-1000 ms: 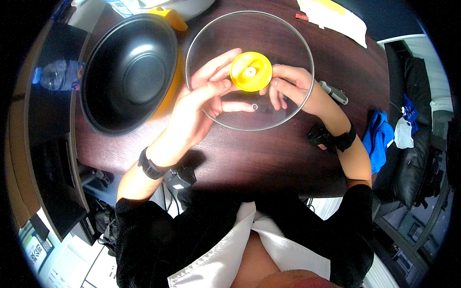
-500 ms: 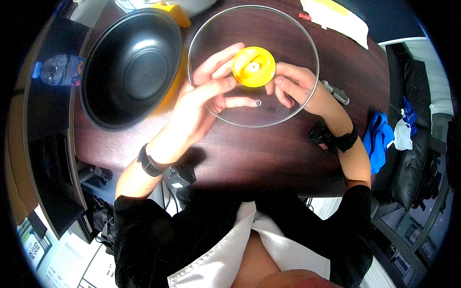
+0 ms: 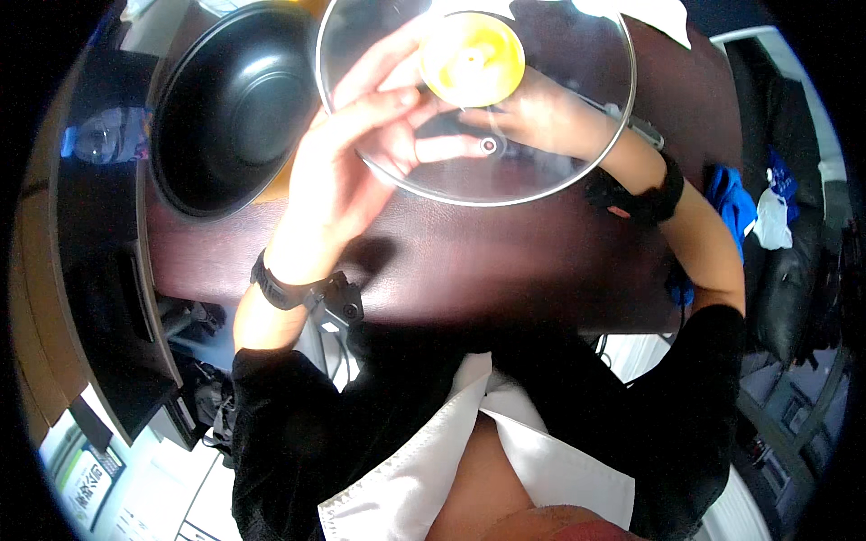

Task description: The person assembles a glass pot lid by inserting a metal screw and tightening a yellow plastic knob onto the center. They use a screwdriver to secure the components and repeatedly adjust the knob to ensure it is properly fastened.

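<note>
A round glass lid (image 3: 559, 171) with a metal rim and a bright yellow knob (image 3: 473, 59) is held up over the table at the top centre. My left hand (image 3: 347, 135) is closed on the lid at its left side, with thumb and fingertips close by the knob. One finger of it stretches toward the small ringed vent hole (image 3: 488, 145). Through the glass shows my right hand (image 3: 550, 113), blurred, its fingers reaching left below the knob. These fingers look stretched out, and I cannot make out anything in them. Glare whitens part of the knob.
A large black pan (image 3: 239, 108) with a yellow outside stands at the left on the dark brown table (image 3: 469, 261). A plastic bottle (image 3: 99, 135) is farther left. White sheets (image 3: 663, 18) lie at the far right. A blue cloth (image 3: 729, 200) hangs by the right edge.
The lid has moved up in the view and appears larger and tilted. My right hand has shifted inward behind the glass, its fingers straighter, away from the knob's right edge.
</note>
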`<move>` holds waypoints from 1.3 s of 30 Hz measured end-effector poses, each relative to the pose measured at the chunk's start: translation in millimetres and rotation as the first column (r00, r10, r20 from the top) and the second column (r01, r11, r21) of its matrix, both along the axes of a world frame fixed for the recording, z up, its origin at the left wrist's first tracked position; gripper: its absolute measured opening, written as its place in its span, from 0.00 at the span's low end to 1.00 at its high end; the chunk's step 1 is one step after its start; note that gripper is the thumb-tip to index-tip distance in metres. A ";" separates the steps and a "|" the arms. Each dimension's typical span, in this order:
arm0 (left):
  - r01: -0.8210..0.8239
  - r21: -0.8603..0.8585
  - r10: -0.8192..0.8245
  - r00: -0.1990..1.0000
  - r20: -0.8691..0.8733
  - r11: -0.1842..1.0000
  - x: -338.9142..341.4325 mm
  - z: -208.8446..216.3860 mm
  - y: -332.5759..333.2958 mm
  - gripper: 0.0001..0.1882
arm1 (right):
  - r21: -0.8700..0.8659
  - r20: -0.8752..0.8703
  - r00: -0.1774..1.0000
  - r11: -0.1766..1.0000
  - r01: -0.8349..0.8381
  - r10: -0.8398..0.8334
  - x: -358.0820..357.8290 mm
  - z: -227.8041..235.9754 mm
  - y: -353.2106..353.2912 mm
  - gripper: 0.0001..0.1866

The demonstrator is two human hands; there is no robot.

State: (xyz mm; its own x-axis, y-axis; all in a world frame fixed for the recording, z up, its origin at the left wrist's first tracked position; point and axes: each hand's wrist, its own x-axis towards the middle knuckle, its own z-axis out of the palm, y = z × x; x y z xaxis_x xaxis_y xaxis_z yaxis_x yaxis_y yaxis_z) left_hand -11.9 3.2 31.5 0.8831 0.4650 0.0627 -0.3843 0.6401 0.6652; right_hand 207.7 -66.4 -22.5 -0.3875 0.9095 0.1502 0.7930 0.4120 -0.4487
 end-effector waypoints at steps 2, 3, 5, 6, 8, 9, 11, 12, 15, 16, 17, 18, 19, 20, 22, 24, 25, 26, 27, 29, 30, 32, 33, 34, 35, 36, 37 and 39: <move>-0.004 0.023 0.005 0.998 -0.059 1.000 -0.8 8.4 1.1 0.33 | 0.142 -0.237 0.965 0.987 -0.080 0.113 -15.5 3.9 5.7 0.19; -0.003 0.024 0.005 0.997 -0.071 1.000 -0.4 11.5 2.1 0.34 | 0.191 -0.323 0.930 0.974 -0.119 0.177 -19.2 5.3 5.7 0.18; -0.017 0.054 0.023 0.995 -0.098 0.998 1.9 19.6 -1.1 0.38 | 0.261 -0.443 0.843 0.944 -0.203 0.304 -21.2 8.5 4.6 0.17; -0.014 0.062 0.019 0.996 -0.084 0.998 1.4 20.9 -1.5 0.38 | 0.198 -0.469 0.834 0.955 -0.219 0.289 -23.2 13.0 1.4 0.17; -0.015 0.078 0.019 0.998 -0.055 0.997 -3.9 22.4 0.9 0.38 | 0.076 -0.520 0.816 0.965 -0.251 0.253 -29.5 25.8 -3.5 0.16; -0.031 0.103 0.040 0.995 -0.088 0.994 -7.6 24.4 1.0 0.38 | -0.026 -0.529 0.830 0.974 -0.225 0.178 -34.5 34.3 -3.9 0.16; -0.015 0.107 0.019 0.999 -0.037 0.994 -8.8 28.1 -4.5 0.38 | -0.044 -0.505 0.851 0.980 -0.193 0.145 -38.8 35.3 -2.8 0.16; -0.007 0.109 0.008 1.000 -0.011 0.994 -9.2 30.1 -7.5 0.38 | 0.043 -0.478 0.858 0.980 -0.192 0.189 -39.3 26.6 -0.1 0.15; -0.016 0.079 0.017 1.000 -0.019 0.997 -9.3 29.0 -13.1 0.37 | -0.097 -0.496 0.860 0.977 -0.190 0.118 -37.2 36.6 -1.0 0.17; -0.020 0.076 0.021 1.000 -0.018 0.997 -9.2 28.2 -14.8 0.36 | -0.211 -0.507 0.860 0.960 -0.186 0.055 -37.0 44.4 -3.5 0.18; -0.019 0.079 0.020 1.000 -0.011 0.997 -8.7 26.8 -14.6 0.36 | -0.225 -0.531 0.847 0.957 -0.184 0.038 -36.6 44.4 -3.9 0.17; -0.016 0.072 0.016 1.000 -0.009 0.997 -8.7 27.2 -15.2 0.36 | -0.240 -0.555 0.832 0.953 -0.183 0.020 -35.2 44.5 -4.2 0.16; -0.010 0.064 0.010 1.000 -0.005 0.998 -7.9 26.7 -15.2 0.36 | -0.157 -0.594 0.802 0.971 -0.179 0.052 -33.8 29.1 -3.0 0.13; -0.005 0.057 0.005 1.000 -0.003 0.998 -8.2 26.7 -15.5 0.36 | -0.083 -0.611 0.787 0.981 -0.173 0.087 -35.1 22.4 0.2 0.13; -0.017 0.062 0.018 1.000 -0.014 0.998 -9.5 25.6 -15.6 0.36 | 0.066 -0.630 0.760 0.986 -0.153 0.160 -39.4 13.5 7.0 0.12; -0.023 0.061 0.024 1.000 -0.018 0.998 -11.3 25.2 -15.1 0.35 | 0.049 -0.668 0.732 0.989 -0.137 0.134 -41.3 15.2 8.4 0.14; -0.025 0.044 0.025 1.000 -0.013 0.999 -11.0 24.3 -14.8 0.34 | -0.020 -0.703 0.707 0.991 -0.132 0.081 -41.4 19.8 5.8 0.15; -0.024 0.023 0.024 1.000 0.005 0.999 -10.9 23.7 -15.0 0.32 | -0.088 -0.733 0.680 0.988 -0.129 0.024 -41.7 24.4 3.3 0.17; -0.023 0.003 0.023 0.999 0.023 1.000 -10.8 23.1 -15.4 0.31 | -0.126 -0.743 0.669 0.984 -0.125 -0.010 -35.5 9.5 8.8 0.18; -0.025 -0.008 0.025 0.999 0.043 1.000 -10.8 20.4 -15.2 0.30 | -0.244 -0.792 0.600 0.959 -0.142 -0.113 -32.5 4.3 8.7 0.21; -0.027 0.002 0.026 0.999 0.044 1.000 -10.6 18.0 -14.4 0.30 | -0.321 -0.821 0.540 0.932 -0.167 -0.186 -32.3 3.2 4.1 0.22; -0.032 0.018 0.031 0.999 0.041 0.999 -9.0 16.1 -14.7 0.31 | -0.274 -0.749 0.646 0.957 -0.100 -0.147 -30.0 3.5 0.8 0.22; -0.036 0.026 0.035 0.999 0.038 0.999 -7.4 15.8 -15.6 0.31 | -0.127 -0.609 0.791 0.991 -0.033 -0.051 -27.9 3.0 1.1 0.19; -0.042 0.030 0.041 0.999 0.033 0.999 -6.1 14.8 -16.3 0.31 | 0.032 -0.430 0.903 0.999 -0.003 0.017 -25.5 1.7 1.3 0.17; -0.039 0.028 0.038 0.999 0.034 0.999 -4.5 12.9 -15.3 0.31 | 0.117 -0.304 0.952 0.993 -0.008 0.043 -23.2 0.9 0.4 0.18; -0.034 0.026 0.033 0.999 0.035 0.999 -2.0 10.4 -13.2 0.31 | 0.206 -0.176 0.983 0.978 -0.017 0.054 -19.2 -0.2 0.4 0.20; -0.026 0.024 0.025 0.999 0.034 0.999 -0.9 8.3 -12.3 0.31 | 0.219 -0.129 0.990 0.975 -0.022 0.051 -16.6 -1.0 -1.8 0.24; -0.030 0.024 0.030 0.999 0.033 0.999 -0.6 7.2 -12.2 0.31 | 0.236 -0.096 0.994 0.971 -0.034 0.058 -15.8 0.2 -4.7 0.23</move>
